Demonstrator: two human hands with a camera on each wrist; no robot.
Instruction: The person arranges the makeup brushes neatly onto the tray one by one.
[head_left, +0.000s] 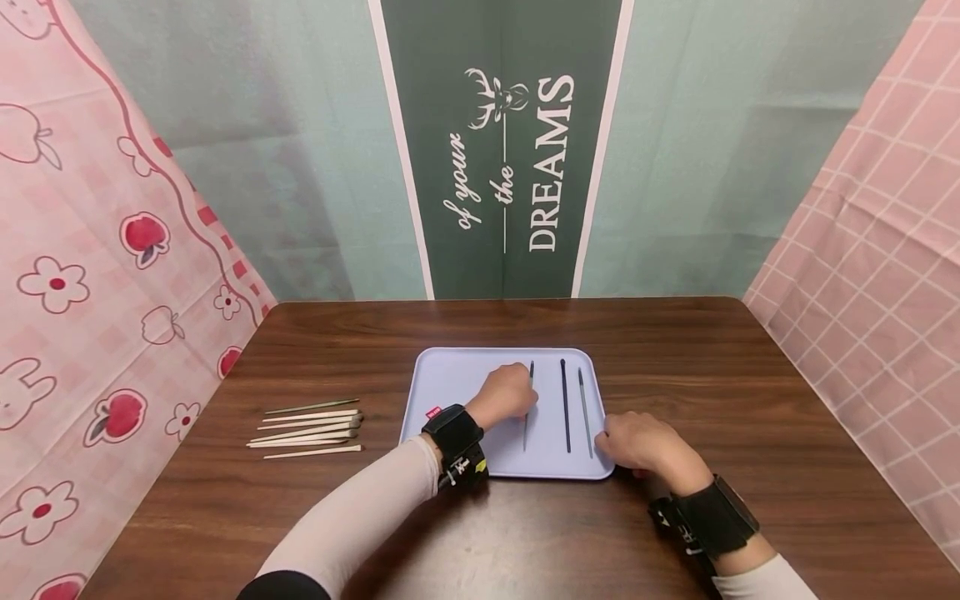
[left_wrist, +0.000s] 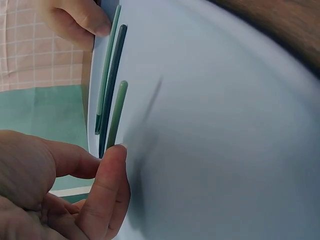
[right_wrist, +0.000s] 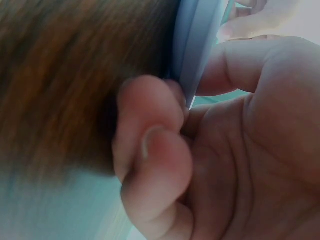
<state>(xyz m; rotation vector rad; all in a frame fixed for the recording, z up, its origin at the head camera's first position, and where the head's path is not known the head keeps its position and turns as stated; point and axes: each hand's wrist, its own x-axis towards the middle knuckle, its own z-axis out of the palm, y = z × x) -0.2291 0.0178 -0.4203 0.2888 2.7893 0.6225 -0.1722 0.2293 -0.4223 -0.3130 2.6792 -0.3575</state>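
A lavender tray (head_left: 457,375) lies on the wooden table. Over its middle, my left hand (head_left: 507,393) pinches a thin green brush (left_wrist: 118,110) between thumb and fingers; the handle shows in the left wrist view, and the hand covers part of the rest. To the right of it on the tray lie a slim dark brush (head_left: 566,408) and a grey-green brush (head_left: 585,412), roughly side by side. My right hand (head_left: 641,442) grips the tray's right rim near the front corner, thumb above and fingers curled at the outside, as the tray edge (right_wrist: 196,55) in the right wrist view shows.
Left of the tray, several pale-handled brushes (head_left: 307,435) lie in a loose group on the table (head_left: 495,533), with a green brush (head_left: 311,407) behind them. A small red tag (head_left: 433,412) sits on the tray's left part. Curtains hang around the table.
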